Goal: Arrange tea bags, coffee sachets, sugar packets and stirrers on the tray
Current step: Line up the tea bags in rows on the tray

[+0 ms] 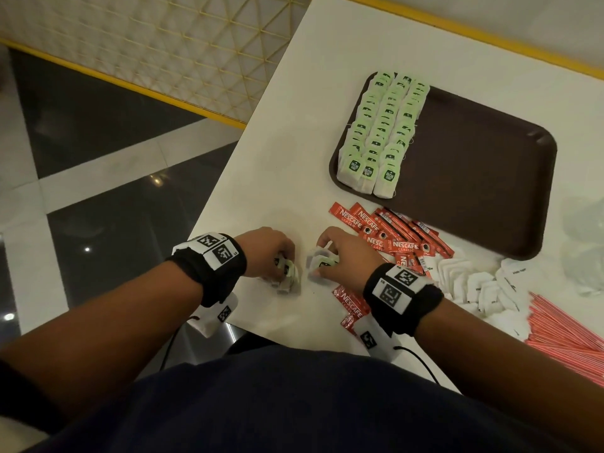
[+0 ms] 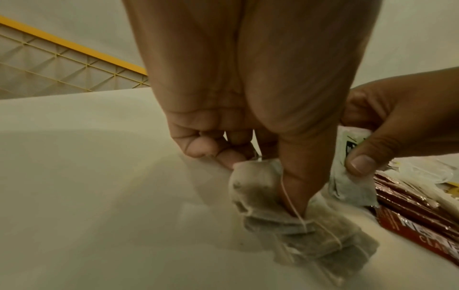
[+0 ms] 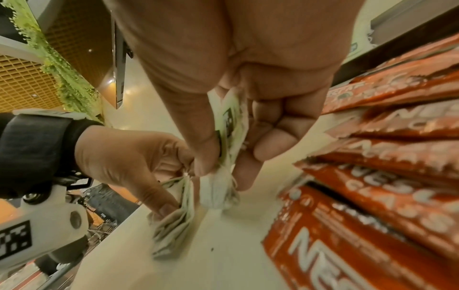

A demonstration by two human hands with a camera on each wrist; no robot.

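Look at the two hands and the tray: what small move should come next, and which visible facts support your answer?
Probably carry the tea bags to the tray. The left hand and the right hand each grip tea bags low over the table, while three tea bag rows fill only the tray's left side.

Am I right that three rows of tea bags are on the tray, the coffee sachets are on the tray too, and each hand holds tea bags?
Not quite: the head view shows the coffee sachets lying on the table, beside the tray. The rest stands: three rows of tea bags, and left hand and right hand each hold some.
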